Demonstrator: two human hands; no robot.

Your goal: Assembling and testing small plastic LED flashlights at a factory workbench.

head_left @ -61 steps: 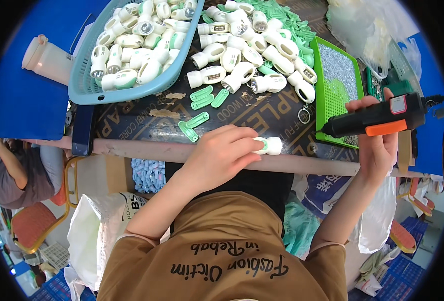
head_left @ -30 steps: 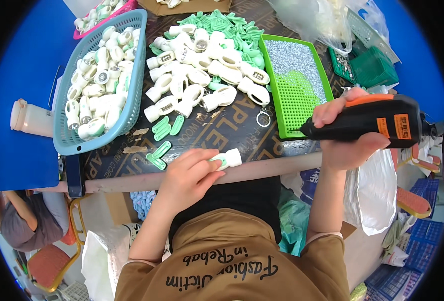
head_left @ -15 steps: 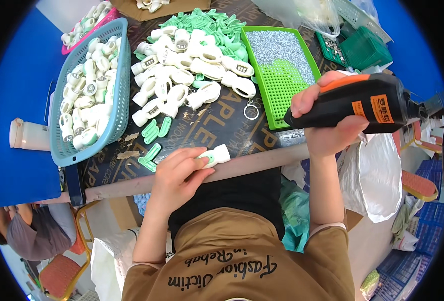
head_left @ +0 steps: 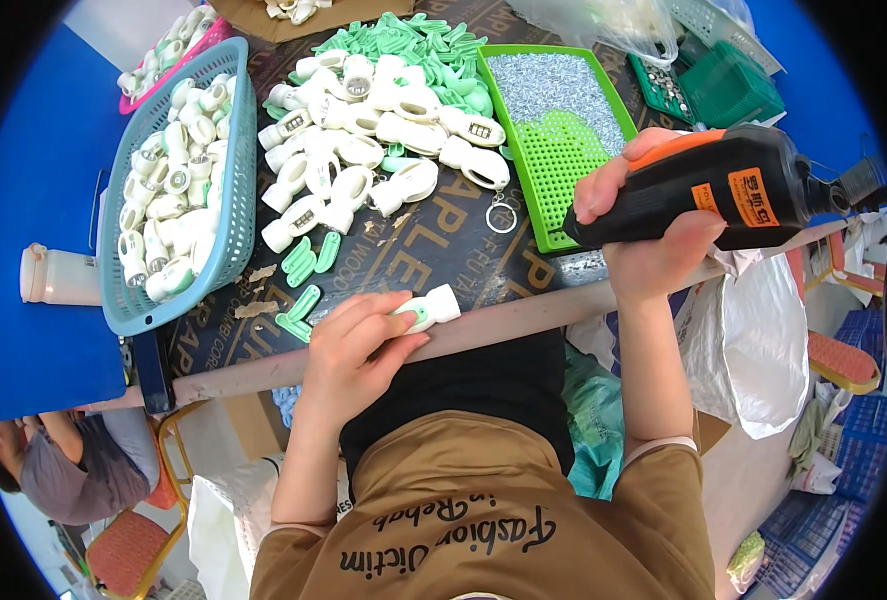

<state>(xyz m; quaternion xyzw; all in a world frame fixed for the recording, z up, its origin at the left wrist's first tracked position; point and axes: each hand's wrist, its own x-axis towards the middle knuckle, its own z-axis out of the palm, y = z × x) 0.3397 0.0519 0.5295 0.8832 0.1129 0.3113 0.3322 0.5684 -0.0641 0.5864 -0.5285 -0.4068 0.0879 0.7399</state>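
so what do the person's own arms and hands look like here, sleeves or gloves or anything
Both hands are bare: no gloves, rings or watch show on the left hand or the right hand. The forearms are bare too. The person wears a brown short-sleeved top with dark lettering across the front; its sleeves have a pale edge and end near the elbows.

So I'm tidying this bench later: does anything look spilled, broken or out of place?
Mostly orderly. The odd bits are small torn brownish scraps lying loose on the dark mat beside the blue basket, and a lone metal key ring lying apart from the white parts pile. Nothing looks broken.
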